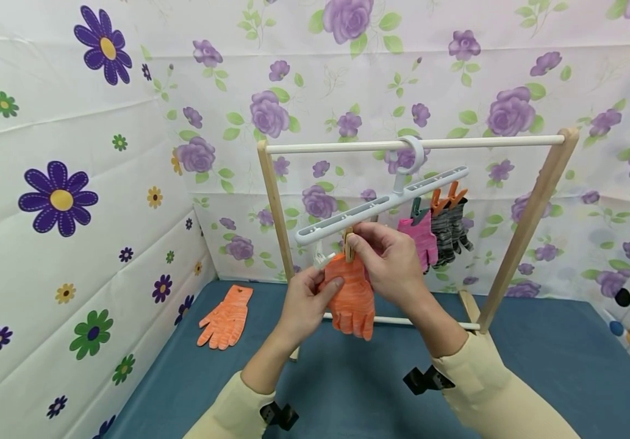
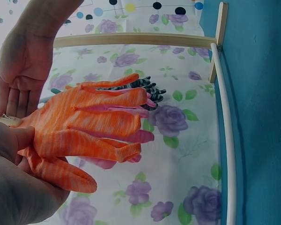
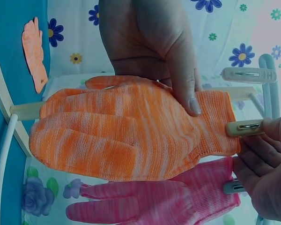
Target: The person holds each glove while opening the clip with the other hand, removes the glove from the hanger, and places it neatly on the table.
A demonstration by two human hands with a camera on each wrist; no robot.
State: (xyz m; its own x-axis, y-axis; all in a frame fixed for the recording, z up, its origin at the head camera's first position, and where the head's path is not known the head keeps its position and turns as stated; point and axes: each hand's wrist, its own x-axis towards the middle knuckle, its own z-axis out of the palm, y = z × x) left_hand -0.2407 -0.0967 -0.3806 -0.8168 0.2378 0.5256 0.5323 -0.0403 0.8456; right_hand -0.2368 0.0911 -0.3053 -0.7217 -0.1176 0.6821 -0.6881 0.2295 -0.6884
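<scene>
On the far left, a loose orange glove [image 1: 225, 320] is lying flat on the table [image 1: 155, 390]. Next along, my left hand [image 1: 305, 302] is pinching a second orange glove [image 1: 354, 299] below its cuff, glove fingers pointing down, probably steadying it for the wooden clip [image 1: 349, 253]. My right hand [image 1: 394, 261] is gripping that clip at the cuff, just beneath the hanger [image 1: 372, 210], which is hanging from the white rod [image 1: 485, 143]. Further right, clips [image 1: 436, 202] are holding a pink glove [image 1: 421, 241] and dark grey gloves [image 1: 444, 235], likely so they're dangling freely. I'm seeing no readable brand or writing.
</scene>
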